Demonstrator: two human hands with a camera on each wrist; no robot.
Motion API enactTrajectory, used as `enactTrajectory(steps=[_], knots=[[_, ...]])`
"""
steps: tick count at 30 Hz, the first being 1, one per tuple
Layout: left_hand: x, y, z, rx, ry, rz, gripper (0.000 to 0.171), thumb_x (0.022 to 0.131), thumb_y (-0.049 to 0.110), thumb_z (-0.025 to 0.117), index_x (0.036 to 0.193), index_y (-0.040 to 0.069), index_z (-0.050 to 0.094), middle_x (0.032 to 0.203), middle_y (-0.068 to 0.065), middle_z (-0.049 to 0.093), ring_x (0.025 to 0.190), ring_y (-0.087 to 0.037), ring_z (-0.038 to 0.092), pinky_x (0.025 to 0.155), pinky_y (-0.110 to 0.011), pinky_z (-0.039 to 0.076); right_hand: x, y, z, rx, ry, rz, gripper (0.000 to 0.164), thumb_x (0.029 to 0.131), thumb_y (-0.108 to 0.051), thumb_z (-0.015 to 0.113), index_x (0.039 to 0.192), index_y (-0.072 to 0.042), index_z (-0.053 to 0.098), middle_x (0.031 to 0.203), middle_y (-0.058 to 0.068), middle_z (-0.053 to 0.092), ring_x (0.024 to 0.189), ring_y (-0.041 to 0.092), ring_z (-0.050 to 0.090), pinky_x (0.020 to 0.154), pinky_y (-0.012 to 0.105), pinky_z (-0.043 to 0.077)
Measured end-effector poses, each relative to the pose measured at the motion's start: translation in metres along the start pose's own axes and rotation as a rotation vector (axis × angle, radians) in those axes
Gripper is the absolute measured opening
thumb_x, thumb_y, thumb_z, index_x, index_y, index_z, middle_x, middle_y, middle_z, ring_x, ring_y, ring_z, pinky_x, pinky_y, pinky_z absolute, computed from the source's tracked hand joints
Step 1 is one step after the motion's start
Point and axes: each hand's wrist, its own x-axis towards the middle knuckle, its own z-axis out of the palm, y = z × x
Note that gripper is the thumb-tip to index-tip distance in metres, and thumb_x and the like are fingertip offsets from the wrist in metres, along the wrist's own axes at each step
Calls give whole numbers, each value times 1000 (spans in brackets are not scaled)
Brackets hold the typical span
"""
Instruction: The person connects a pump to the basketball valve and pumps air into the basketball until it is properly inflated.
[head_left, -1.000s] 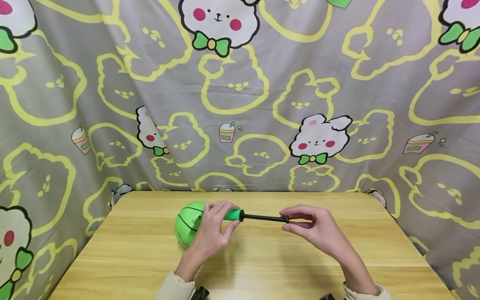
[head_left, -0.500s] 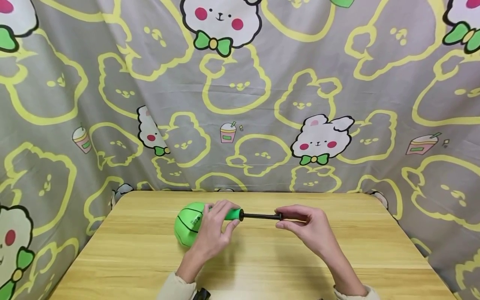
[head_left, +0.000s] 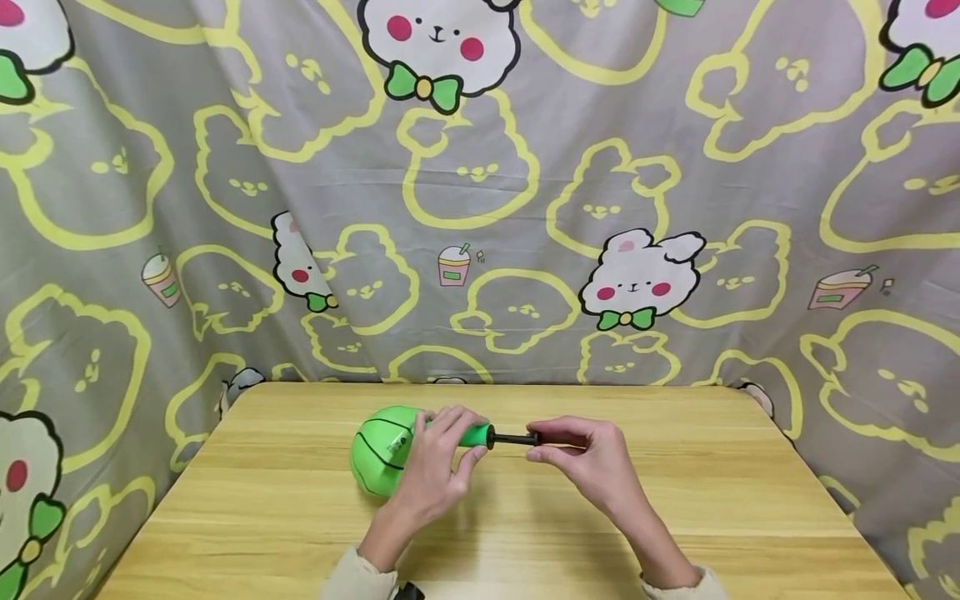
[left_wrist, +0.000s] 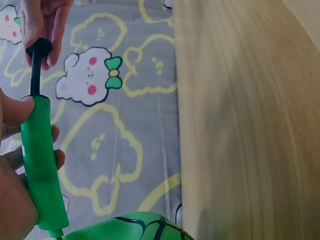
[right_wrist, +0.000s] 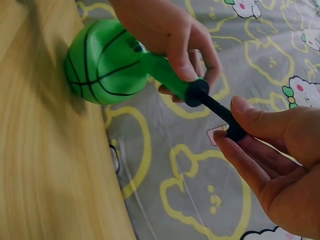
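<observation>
We count two hands, one ball, one pump and one table. The green ball [head_left: 377, 458] has black lines and is just beside the left hand [head_left: 431, 471], over the wooden table [head_left: 525, 533]. The left hand is wrapped around the green pump [head_left: 474, 436], which lies sideways between the ball and the right hand [head_left: 588, 458]. The right hand pinches the black knob [head_left: 533, 438] at the end of the one black rod [head_left: 512, 439]. The pump's other end seems to meet the ball, but that spot is partly hidden, so we can't be sure. Behind the table we see a gray cloth [head_left: 510, 200] with bunnies on it. Compared with a second ago, less rod shows, and the right hand is closer to the left hand.
</observation>
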Motion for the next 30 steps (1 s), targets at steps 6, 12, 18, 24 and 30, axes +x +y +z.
enactTrajectory(steps=[6, 12, 18, 24, 30], knots=[[1, 2, 2, 12, 1, 11, 22, 90, 21, 70, 112, 16, 68, 107, 4, 67, 101, -16, 62, 92, -47, 36, 1, 3, 8, 3, 13, 13, 27, 78, 1, 85, 104, -2, 80, 101, 13, 77, 91, 22, 76, 76, 30, 60], [-1, 6, 6, 41, -15, 29, 23, 90, 22, 69, 112, 16, 69, 107, 4, 67, 101, -17, 62, 92, -47, 36, 1, 10, 17, 10, 10, 21, 27, 77, 1, 86, 103, -2, 80, 100, 12, 77, 91, 21, 76, 76, 31, 60], [-3, 8, 7, 48, -7, 27, 23, 89, 20, 70, 112, 16, 69, 106, 4, 67, 100, -16, 62, 92, -48, 37, 1, 12, 24, 25, 9, 42, 27, 78, 1, 85, 104, -2, 79, 101, 11, 77, 92, 21, 75, 77, 31, 59], [-2, 7, 5, 26, -7, 4, 23, 91, 23, 69, 114, 16, 68, 108, 5, 67, 103, -15, 62, 94, -47, 36, 2, 9, 21, 38, -41, 18, 26, 82, -2, 84, 108, -2, 77, 106, 14, 75, 99, 25, 74, 79, 31, 59], [-2, 8, 8, -23, -37, -37, 24, 93, 25, 69, 115, 17, 66, 110, 4, 66, 106, -15, 61, 99, -46, 34, 1, 5, 7, 11, -108, 15, 24, 84, -3, 82, 106, -8, 74, 105, 11, 73, 99, 23, 73, 78, 33, 60]])
